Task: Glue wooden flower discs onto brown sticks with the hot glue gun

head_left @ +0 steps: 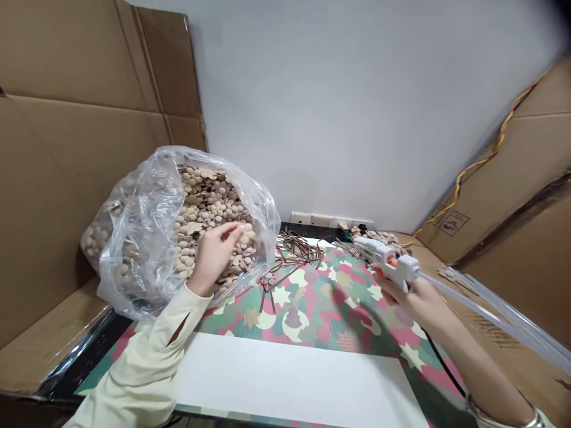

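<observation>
Reaching into plastic bag [143, 238], left hand [214, 252] pinches wooden pieces [209, 202]; right hand [413, 297] grips glue gun [386, 257] above patterned table [321, 309].

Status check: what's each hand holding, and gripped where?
Right hand holds the white plastic glue gun by its handle. Left hand is inside the clear plastic bag of tan wooden discs, fingertips pinching at them; a firm hold cannot be told.

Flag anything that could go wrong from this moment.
The glue gun in the right hand points toward loose pieces and cords; a drip could foul them or the mat. The left hand digs into an open bag that leans over the edge; pieces could spill.
</observation>
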A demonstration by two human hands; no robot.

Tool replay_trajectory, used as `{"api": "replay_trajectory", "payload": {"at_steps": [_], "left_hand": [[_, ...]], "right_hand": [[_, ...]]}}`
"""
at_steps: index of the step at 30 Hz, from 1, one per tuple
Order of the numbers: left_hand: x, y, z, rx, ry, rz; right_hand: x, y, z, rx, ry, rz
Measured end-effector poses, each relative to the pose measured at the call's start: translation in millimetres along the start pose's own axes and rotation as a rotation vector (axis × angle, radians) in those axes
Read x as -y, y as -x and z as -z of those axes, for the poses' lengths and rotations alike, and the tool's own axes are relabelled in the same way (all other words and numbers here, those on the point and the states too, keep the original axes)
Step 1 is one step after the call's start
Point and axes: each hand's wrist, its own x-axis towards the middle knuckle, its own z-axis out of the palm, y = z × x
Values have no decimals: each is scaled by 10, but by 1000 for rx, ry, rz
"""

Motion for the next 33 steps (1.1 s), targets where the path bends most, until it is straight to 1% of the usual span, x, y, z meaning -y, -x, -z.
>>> {"api": "replay_trajectory", "payload": {"at_steps": [1,2,3,4,6,8,10,13,16,20,25,27,28,30,32,33], "left_hand": [[-56,57,-65,113,136,63],[-106,117,-132,223,256,95],[-145,177,-199,292,357,115],[-173,234,-263,329,427,129],[-189,330,-374,403,476,158],[-162,402,-456,424,445,144],[-118,462,-516,421,384,116],[-79,551,-576,438,289,79],[-93,626,-611,468,175,-1],[-116,660,-629,478,76,-99],[-70,649,-647,463,77,-92],[-61,660,-671,484,150,-41],[-67,671,-687,507,222,16],[-103,704,-728,583,428,204],[-176,751,-771,663,642,424],[-223,780,-791,690,715,509]], "right_hand": [[106,75,-29,64,-121,21],[194,150,-76,116,-241,58],[261,218,-137,165,-337,87],[305,275,-206,227,-409,101],[328,345,-343,313,-506,95],[295,361,-447,378,-561,78],[249,346,-509,418,-588,78],[211,320,-557,437,-589,91],[212,321,-594,459,-591,113],[238,335,-617,453,-543,116],[255,326,-599,392,-519,69],[243,313,-588,365,-557,55],[235,307,-583,359,-589,53],[223,293,-573,352,-653,39],[221,278,-566,332,-693,-6],[224,272,-566,312,-703,-29]]}}
